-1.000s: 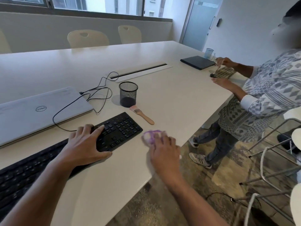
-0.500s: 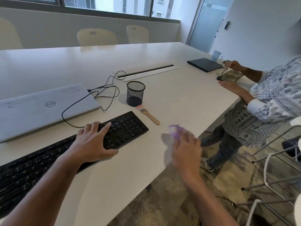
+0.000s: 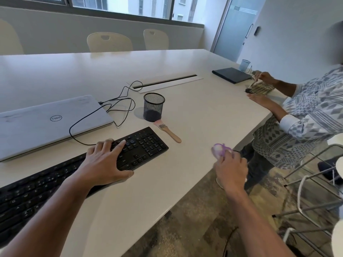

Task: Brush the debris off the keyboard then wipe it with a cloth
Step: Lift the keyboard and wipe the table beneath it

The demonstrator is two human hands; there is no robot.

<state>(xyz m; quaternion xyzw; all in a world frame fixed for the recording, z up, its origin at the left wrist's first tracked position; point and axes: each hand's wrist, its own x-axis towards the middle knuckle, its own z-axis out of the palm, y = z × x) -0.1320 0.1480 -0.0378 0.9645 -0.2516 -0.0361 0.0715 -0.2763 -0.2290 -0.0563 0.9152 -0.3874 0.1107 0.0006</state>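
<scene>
A long black keyboard (image 3: 143, 145) lies slantwise along the near left of the white table (image 3: 194, 112). My left hand (image 3: 104, 162) rests flat on its middle keys, fingers spread. My right hand (image 3: 231, 169) is near the table's right edge, closed around a bunched purple and white cloth (image 3: 220, 149) that sticks out past the fingers. A small wooden-handled brush (image 3: 169, 131) with pink bristles lies on the table just beyond the keyboard's right end, touched by neither hand.
A black mesh cup (image 3: 153, 107) stands behind the brush. A closed silver laptop (image 3: 48, 121) with a black cable (image 3: 118, 106) lies at the left. Another person (image 3: 304, 117) stands at the table's right side with a second keyboard (image 3: 260, 88), a dark laptop (image 3: 232, 75) and a blue cup (image 3: 245, 64).
My right hand has carried the cloth to the right, away from the keyboard's end and towards the table edge. My left hand has stayed on the keyboard.
</scene>
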